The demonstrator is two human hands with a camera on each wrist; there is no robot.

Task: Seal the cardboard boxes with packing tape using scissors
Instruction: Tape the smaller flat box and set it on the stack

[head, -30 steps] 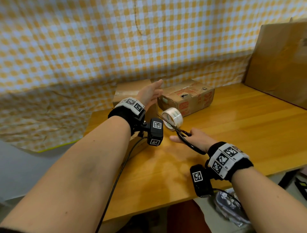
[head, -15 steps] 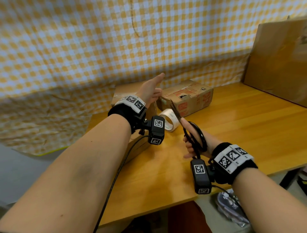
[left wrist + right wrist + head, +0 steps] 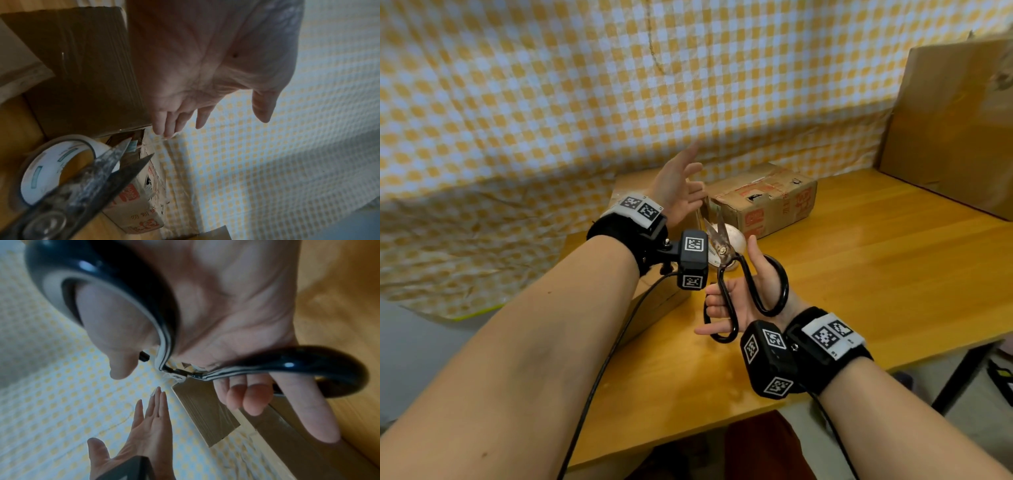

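My right hand [image 3: 736, 294] grips the black-handled scissors [image 3: 726, 253] above the table, thumb in one loop and fingers in the other [image 3: 298, 363]. The rusty blades point up and stand slightly apart [image 3: 115, 167]. Behind them the roll of clear packing tape [image 3: 734, 236] stands on edge on the wood [image 3: 51, 167]. My left hand [image 3: 685, 185] is raised over the plain brown box [image 3: 657, 301], fingers straight, holding nothing [image 3: 205, 65]. A second, printed cardboard box [image 3: 760, 198] sits just right of it, its top torn and worn.
The wooden table [image 3: 876, 274] runs off to the right. A large cardboard sheet [image 3: 955, 120] leans at its far right end. A yellow checked cloth [image 3: 551, 102] hangs behind. A cable trails along my left forearm.
My right hand picked the scissors up off the table and turned them blades-up, toward me. My left hand rose off the plain box with its fingers spread.
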